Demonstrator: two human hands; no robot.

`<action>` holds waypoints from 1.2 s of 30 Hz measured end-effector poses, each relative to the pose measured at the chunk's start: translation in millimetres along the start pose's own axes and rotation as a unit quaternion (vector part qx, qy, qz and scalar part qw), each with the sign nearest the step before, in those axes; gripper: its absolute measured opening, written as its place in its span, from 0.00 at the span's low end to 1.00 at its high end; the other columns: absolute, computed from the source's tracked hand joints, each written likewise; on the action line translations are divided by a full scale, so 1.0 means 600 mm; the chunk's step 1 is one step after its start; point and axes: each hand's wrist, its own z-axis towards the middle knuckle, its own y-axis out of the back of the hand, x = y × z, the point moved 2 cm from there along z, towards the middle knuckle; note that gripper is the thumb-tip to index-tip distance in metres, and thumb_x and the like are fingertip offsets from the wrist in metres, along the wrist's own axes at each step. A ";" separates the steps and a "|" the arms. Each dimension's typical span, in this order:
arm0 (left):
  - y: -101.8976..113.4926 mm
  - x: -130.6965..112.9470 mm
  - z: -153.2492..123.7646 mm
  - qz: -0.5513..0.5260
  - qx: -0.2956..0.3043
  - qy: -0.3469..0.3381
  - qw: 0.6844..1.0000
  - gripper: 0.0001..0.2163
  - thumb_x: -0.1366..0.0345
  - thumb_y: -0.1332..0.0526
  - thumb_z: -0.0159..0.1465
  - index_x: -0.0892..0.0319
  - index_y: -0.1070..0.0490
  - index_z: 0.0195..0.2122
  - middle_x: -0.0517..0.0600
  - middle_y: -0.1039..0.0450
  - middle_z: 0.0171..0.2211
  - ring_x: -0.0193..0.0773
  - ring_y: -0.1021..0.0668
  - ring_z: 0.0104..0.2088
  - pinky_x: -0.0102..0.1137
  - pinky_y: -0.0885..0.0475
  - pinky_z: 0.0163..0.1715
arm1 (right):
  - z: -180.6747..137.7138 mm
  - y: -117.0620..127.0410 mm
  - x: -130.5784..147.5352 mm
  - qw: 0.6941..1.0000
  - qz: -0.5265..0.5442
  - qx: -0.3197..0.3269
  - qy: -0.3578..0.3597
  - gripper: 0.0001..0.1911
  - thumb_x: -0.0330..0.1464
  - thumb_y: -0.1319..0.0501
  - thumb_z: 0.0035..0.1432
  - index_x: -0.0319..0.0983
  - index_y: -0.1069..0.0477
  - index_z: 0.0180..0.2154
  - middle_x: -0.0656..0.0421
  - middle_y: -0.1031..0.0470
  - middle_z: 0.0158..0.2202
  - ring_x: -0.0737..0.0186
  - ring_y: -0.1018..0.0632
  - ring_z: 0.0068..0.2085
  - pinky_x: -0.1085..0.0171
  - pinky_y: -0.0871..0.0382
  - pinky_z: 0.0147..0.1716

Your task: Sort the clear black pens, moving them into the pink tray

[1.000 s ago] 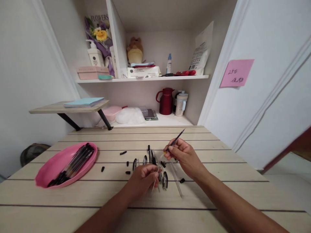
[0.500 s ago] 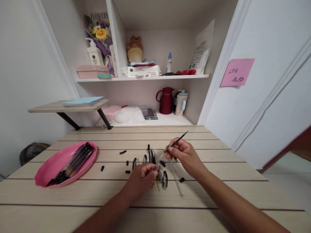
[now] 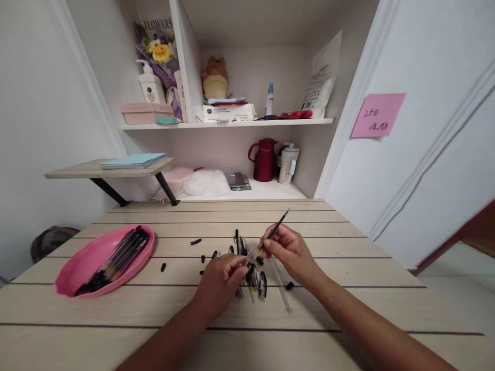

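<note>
My left hand [image 3: 216, 281] is closed in a pinch around a clear pen barrel [image 3: 251, 254], whose upper end points up and right. Between the thumb and fingers of my right hand [image 3: 292, 252] is a black pen refill [image 3: 279, 222], slanted with its thin tip up. The refill's yellowish lower end is close to the barrel's mouth; I cannot tell if they touch. Beneath both hands lies a pile of pen parts, among them black pen caps [image 3: 262, 286] with clear ends. Another clear barrel [image 3: 281, 288] rests below my right hand.
A pink oval basket [image 3: 73, 263] at left holds several black pens [image 3: 124, 252]. Small black pieces [image 3: 163, 267] are scattered on the slatted table [image 3: 116, 340]. A raised wooden stand [image 3: 77, 171] bears blue paper. Behind stands a red jug [image 3: 264, 161] beside a cup [image 3: 288, 165].
My right hand has moved slightly left, bringing the refill's lower end closer to the barrel. My left hand has shifted a little to the left, still pinching the barrel.
</note>
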 end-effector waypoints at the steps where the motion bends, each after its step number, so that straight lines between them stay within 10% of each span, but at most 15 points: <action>1: 0.000 -0.001 0.000 0.014 0.001 -0.007 1.000 0.10 0.62 0.47 0.56 0.58 0.28 0.29 0.48 0.31 0.23 0.35 0.31 0.26 0.27 0.39 0.28 | 0.000 0.002 0.001 1.000 0.019 -0.021 0.010 0.07 0.34 0.43 0.51 0.38 0.38 0.30 0.61 0.31 0.25 0.69 0.30 0.23 0.68 0.35 0.24; 21: -0.005 0.004 -0.003 0.072 -0.028 -0.035 0.996 0.08 0.65 0.45 0.55 0.58 0.28 0.32 0.47 0.33 0.23 0.34 0.32 0.26 0.27 0.38 0.28 | -0.002 -0.004 0.000 1.000 0.007 -0.025 0.005 0.08 0.35 0.41 0.49 0.37 0.36 0.28 0.61 0.31 0.24 0.69 0.30 0.23 0.67 0.36 0.25; 29: -0.008 0.018 0.006 -0.171 0.004 0.103 0.980 0.10 0.62 0.42 0.53 0.62 0.28 0.33 0.46 0.32 0.21 0.31 0.31 0.21 0.25 0.38 0.21 | 0.011 0.007 -0.015 0.995 -0.087 -0.029 -0.029 0.11 0.38 0.48 0.54 0.37 0.35 0.32 0.59 0.30 0.26 0.69 0.30 0.23 0.68 0.38 0.23; 32: -0.010 0.028 0.012 -0.261 0.007 0.166 0.951 0.13 0.62 0.41 0.52 0.64 0.29 0.36 0.45 0.33 0.17 0.29 0.32 0.18 0.24 0.39 0.18 | 0.018 0.018 -0.035 0.963 -0.267 -0.027 -0.036 0.09 0.36 0.47 0.52 0.38 0.34 0.27 0.60 0.30 0.24 0.67 0.30 0.24 0.68 0.39 0.24; 36: -0.003 0.031 0.015 -0.319 -0.015 0.203 0.926 0.17 0.61 0.38 0.50 0.65 0.30 0.39 0.48 0.31 0.20 0.31 0.29 0.20 0.25 0.36 0.20 | 0.019 0.012 -0.064 0.847 -0.526 0.050 -0.068 0.07 0.33 0.46 0.49 0.38 0.31 0.26 0.57 0.27 0.26 0.62 0.28 0.30 0.66 0.42 0.28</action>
